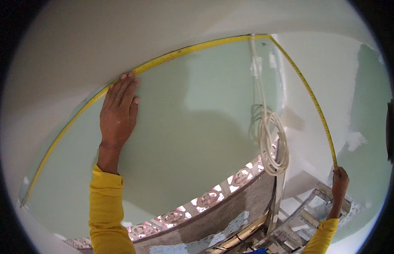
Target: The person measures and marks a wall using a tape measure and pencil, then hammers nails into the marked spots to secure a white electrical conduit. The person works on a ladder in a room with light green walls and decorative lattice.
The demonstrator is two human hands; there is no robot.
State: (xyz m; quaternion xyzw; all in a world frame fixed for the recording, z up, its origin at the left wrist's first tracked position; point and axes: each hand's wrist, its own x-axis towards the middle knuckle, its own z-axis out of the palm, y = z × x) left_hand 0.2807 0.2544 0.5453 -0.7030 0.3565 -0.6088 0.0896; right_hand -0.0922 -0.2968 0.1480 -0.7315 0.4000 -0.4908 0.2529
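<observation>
A long yellow measuring tape [180, 52] runs along the top of the pale green wall [159, 122], just under the ceiling. At the far corner it bends and slants down across the right-hand wall. My left hand [119, 110] lies flat against the wall, fingers stretched upward and fingertips pressing on the tape. Low on the right, my right hand [340, 181] is closed around the lower end of the tape; whether a case sits inside the fist is hidden. Both arms wear yellow sleeves.
A coiled white cable [273, 146] hangs from the ceiling near the corner. Below the wall runs a band of patterned openwork blocks [207, 199] over a rough grey ledge [197, 226]. A paint-spattered wooden frame [305, 216] stands below my right hand. White patches mark the right-hand wall [319, 63].
</observation>
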